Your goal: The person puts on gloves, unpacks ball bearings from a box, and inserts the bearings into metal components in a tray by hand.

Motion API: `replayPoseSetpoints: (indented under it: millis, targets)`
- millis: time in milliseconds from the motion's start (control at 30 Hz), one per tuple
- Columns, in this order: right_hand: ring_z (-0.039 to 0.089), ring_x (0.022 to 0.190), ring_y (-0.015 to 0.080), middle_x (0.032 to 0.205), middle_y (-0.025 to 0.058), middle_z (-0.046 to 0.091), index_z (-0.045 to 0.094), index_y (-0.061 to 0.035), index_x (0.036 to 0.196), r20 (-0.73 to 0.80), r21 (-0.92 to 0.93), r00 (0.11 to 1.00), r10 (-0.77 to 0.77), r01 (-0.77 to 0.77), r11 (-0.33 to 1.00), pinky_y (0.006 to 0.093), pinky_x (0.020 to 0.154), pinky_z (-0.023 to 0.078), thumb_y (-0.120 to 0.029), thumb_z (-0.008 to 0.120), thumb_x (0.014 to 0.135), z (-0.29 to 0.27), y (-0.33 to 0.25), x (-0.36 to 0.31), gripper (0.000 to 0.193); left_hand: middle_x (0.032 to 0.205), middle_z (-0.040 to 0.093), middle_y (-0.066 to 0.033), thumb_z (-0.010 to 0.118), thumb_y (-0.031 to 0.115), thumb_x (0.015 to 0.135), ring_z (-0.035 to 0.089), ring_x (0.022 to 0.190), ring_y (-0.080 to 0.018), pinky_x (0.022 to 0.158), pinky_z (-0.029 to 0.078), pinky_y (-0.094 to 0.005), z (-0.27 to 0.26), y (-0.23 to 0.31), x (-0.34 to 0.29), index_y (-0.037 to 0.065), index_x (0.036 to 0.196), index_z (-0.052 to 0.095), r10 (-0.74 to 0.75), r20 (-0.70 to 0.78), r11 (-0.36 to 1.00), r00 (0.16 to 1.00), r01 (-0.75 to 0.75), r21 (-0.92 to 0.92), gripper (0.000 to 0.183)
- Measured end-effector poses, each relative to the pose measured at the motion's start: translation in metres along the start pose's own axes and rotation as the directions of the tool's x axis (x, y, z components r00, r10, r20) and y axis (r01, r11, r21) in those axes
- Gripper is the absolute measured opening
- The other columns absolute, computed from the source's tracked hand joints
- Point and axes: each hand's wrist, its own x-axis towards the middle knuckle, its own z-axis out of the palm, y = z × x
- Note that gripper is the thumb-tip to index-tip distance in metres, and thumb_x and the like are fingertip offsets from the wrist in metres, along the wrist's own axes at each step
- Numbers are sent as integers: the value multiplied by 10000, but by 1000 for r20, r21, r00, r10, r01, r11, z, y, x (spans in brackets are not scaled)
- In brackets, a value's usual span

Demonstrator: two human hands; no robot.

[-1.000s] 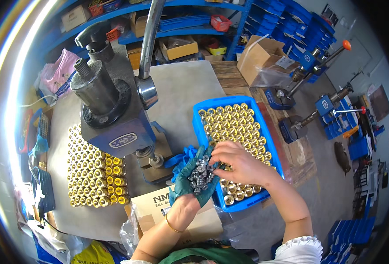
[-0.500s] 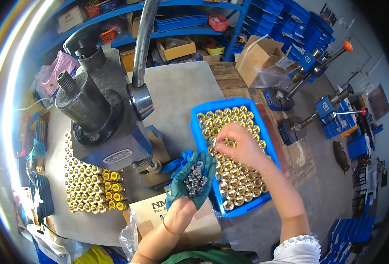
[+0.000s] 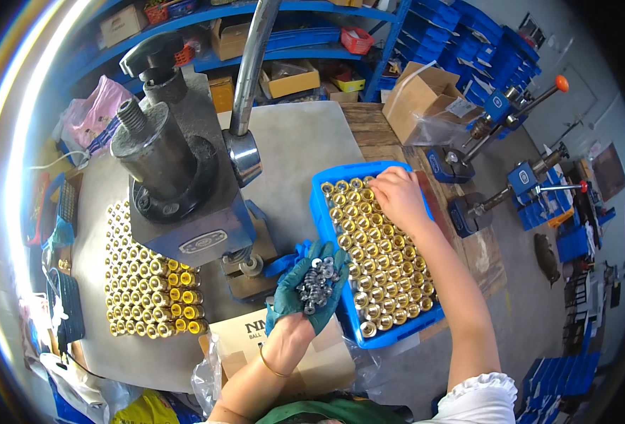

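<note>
My left hand, in a green glove, is cupped palm up around a heap of small silvery metal parts. It is beside the left edge of a blue plastic tray. Rows of short, round brass-coloured fittings with open tops fill that tray. My bare right hand reaches over the tray's far end, its fingers closed and pointing down at the fittings there. Whatever sits between those fingertips is hidden. More brass fittings stand in rows on the grey table at the left.
A heavy hand press with a long metal lever stands left of my hands. A cardboard carton lies under my left forearm. Behind the tray is an opened cardboard box. Smaller blue presses are at the right.
My right hand has moved away from me, from the tray's middle to its far end. My left hand stays cupped under the metal parts. The whole view has shifted slightly.
</note>
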Motion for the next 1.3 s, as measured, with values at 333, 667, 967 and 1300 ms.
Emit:
replayPoseSetpoints:
  millis: [333, 667, 967, 1300]
  targets:
    - [558, 1032, 215, 939, 30, 643, 693, -93, 923, 150, 529, 928, -341, 216, 821, 374, 890, 397, -203, 729, 756, -78, -102, -36, 203, 1132, 625, -104, 537, 154, 893, 610, 1012, -222, 880, 507, -408, -3, -15, -10, 72, 1186, 580, -40, 58, 995, 998, 34, 95, 308]
    - [563, 1035, 191, 943, 12, 640, 689, -97, 901, 120, 457, 954, -276, 194, 868, 373, 903, 394, -193, 734, 735, -85, -106, -51, 196, 1302, 532, -106, 454, 131, 923, 554, 1125, -220, 879, 495, -378, -11, -18, -7, 89, 1323, 477, -25, 158, 1000, 987, 25, -1, 403]
    - [540, 1027, 170, 893, 6, 615, 651, -84, 867, 195, 365, 888, -417, 329, 871, 376, 918, 372, -213, 707, 738, -89, -105, -36, 190, 1317, 521, -104, 450, 139, 933, 536, 1153, -224, 916, 468, -391, -15, -13, -5, 110, 1325, 479, -62, 178, 998, 982, 58, 23, 394]
    - [567, 990, 190, 878, 8, 619, 641, -86, 860, 226, 461, 872, -434, 297, 836, 368, 902, 398, -162, 732, 722, -83, -96, -33, 182, 1253, 562, -105, 479, 145, 929, 561, 1106, -230, 906, 479, -401, -14, -11, -4, 98, 1260, 532, -71, 135, 997, 988, 67, 27, 338]
